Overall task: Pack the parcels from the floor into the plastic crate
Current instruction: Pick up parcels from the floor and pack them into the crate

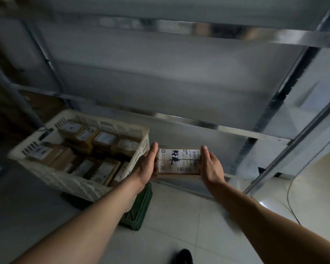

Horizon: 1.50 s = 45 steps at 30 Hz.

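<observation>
While parcel (pixel 179 161) is carried mid-air, transfer step in hand.
Left hand (pixel 148 165) and right hand (pixel 211 165) press flat on its ends; crate (pixel 51 175) at 9 o'clock, nearly full; next needs free gap.

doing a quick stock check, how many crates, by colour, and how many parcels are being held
White crates: 1, the white crate with parcels in it.
Green crates: 1, the green crate under it.
Held parcels: 1, the parcel pressed between the left hand and the right hand.
Total: 3
</observation>
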Motion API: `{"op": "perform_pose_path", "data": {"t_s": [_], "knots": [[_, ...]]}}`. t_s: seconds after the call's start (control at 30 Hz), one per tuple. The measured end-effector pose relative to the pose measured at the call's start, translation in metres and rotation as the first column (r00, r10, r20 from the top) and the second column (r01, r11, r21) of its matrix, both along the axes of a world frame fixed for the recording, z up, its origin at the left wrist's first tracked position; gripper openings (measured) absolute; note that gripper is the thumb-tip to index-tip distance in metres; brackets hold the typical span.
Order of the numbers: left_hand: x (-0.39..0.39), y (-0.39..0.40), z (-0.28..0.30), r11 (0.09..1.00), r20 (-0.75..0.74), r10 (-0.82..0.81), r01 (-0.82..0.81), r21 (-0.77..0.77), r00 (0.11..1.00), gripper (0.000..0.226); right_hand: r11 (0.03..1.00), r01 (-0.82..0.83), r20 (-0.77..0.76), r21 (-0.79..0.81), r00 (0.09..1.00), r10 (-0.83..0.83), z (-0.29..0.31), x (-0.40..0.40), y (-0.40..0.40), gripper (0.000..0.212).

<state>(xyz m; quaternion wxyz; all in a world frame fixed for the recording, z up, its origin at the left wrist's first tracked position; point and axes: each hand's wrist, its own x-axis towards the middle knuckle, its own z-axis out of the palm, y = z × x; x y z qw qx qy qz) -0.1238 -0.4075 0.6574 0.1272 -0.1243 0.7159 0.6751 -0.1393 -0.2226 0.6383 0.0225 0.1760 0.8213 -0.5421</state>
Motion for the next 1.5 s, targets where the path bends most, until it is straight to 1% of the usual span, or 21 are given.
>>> {"op": "perform_pose_path", "data": {"t_s": [0.07, 0.1, 0.17, 0.2, 0.3, 0.43, 0.5, 0.6, 0.63, 0.73, 0.77, 0.8, 0.9, 0.93, 1.0, 1.1, 1.13, 1.23, 1.33, 1.43, 1.5], "knots": [[-0.010, -0.021, 0.000, 0.999, -0.002, 0.046, -0.046, 0.009, 0.999, 0.071, 0.999, -0.052, -0.021, -0.005, 0.998, 0.052, -0.003, -0.021, -0.022, 0.061], [-0.015, -0.032, -0.001, 0.998, 0.003, 0.062, -0.062, -0.001, 0.998, 0.072, 0.997, -0.077, -0.024, -0.010, 0.997, 0.077, -0.005, -0.033, -0.032, 0.057], [-0.027, -0.052, -0.002, 0.996, 0.018, 0.082, -0.082, -0.024, 0.996, 0.084, 0.991, -0.130, -0.015, -0.026, 0.991, 0.130, -0.011, -0.057, -0.052, 0.052], [-0.034, -0.062, -0.003, 0.995, 0.023, 0.094, -0.093, -0.024, 0.995, 0.088, 0.987, -0.159, -0.012, -0.031, 0.987, 0.158, -0.013, -0.068, -0.062, 0.052], [-0.056, -0.088, -0.005, 0.989, 0.029, 0.145, -0.144, -0.035, 0.989, 0.089, 0.971, -0.232, 0.009, -0.054, 0.972, 0.233, -0.017, -0.104, -0.090, 0.056], [-0.083, -0.115, 0.000, 0.979, 0.039, 0.203, -0.202, -0.029, 0.978, 0.085, 0.946, -0.314, 0.002, -0.073, 0.949, 0.315, -0.019, -0.142, -0.123, 0.045], [-0.092, -0.126, 0.004, 0.972, 0.060, 0.234, -0.231, -0.044, 0.970, 0.081, 0.933, -0.351, 0.006, -0.084, 0.936, 0.353, -0.021, -0.157, -0.137, 0.051], [-0.102, -0.144, 0.003, 0.969, 0.096, 0.244, -0.237, -0.074, 0.965, 0.087, 0.916, -0.394, 0.021, -0.072, 0.918, 0.396, -0.027, -0.176, -0.159, 0.056], [-0.104, -0.151, 0.002, 0.967, 0.105, 0.252, -0.244, -0.076, 0.962, 0.085, 0.910, -0.409, 0.028, -0.070, 0.911, 0.412, -0.029, -0.182, -0.167, 0.055], [-0.116, -0.174, -0.004, 0.957, 0.120, 0.289, -0.282, -0.075, 0.950, 0.054, 0.895, -0.440, 0.039, -0.068, 0.895, 0.444, -0.033, -0.195, -0.191, 0.056], [-0.119, -0.183, -0.007, 0.954, 0.119, 0.294, -0.284, -0.094, 0.949, 0.049, 0.891, -0.448, 0.043, -0.070, 0.891, 0.451, -0.034, -0.198, -0.199, 0.055], [-0.122, -0.190, -0.009, 0.953, 0.114, 0.292, -0.280, -0.113, 0.950, 0.049, 0.887, -0.456, 0.047, -0.072, 0.887, 0.460, -0.035, -0.201, -0.207, 0.054], [-0.130, -0.218, -0.021, 0.946, 0.121, 0.303, -0.283, -0.158, 0.945, 0.072, 0.878, -0.475, 0.061, -0.063, 0.876, 0.478, -0.040, -0.211, -0.234, 0.048], [-0.133, -0.229, -0.026, 0.944, 0.126, 0.311, -0.291, -0.154, 0.942, 0.070, 0.875, -0.481, 0.066, -0.062, 0.872, 0.484, -0.043, -0.214, -0.244, 0.044], [-0.142, -0.253, -0.036, 0.947, 0.153, 0.308, -0.287, -0.145, 0.939, 0.064, 0.870, -0.489, 0.083, -0.058, 0.866, 0.493, -0.049, -0.220, -0.267, 0.043], [-0.156, -0.292, -0.049, 0.958, 0.211, 0.279, -0.257, -0.123, 0.937, 0.066, 0.881, -0.472, 0.116, -0.033, 0.874, 0.472, -0.060, -0.227, -0.306, 0.062], [-0.162, -0.306, -0.056, 0.960, 0.238, 0.274, -0.251, -0.122, 0.932, 0.067, 0.883, -0.469, 0.129, -0.015, 0.875, 0.466, -0.065, -0.230, -0.320, 0.065], [-0.179, -0.353, -0.075, 0.967, 0.320, 0.247, -0.212, -0.142, 0.914, 0.065, 0.898, -0.440, 0.148, 0.003, 0.888, 0.435, -0.077, -0.237, -0.361, 0.058], [-0.193, -0.398, -0.096, 0.981, 0.389, 0.187, -0.152, -0.120, 0.902, 0.064, 0.902, -0.432, 0.187, 0.013, 0.887, 0.422, -0.092, -0.241, -0.403, 0.050], [-0.202, -0.432, -0.113, 0.992, 0.450, 0.126, -0.102, -0.077, 0.884, 0.054, 0.922, -0.387, 0.264, -0.015, 0.888, 0.377, -0.111, -0.242, -0.440, 0.043], [-0.207, -0.448, -0.128, 0.995, 0.504, 0.097, -0.064, -0.082, 0.858, 0.049, 0.914, -0.406, 0.289, -0.018, 0.873, 0.394, -0.123, -0.242, -0.457, 0.043]]}}
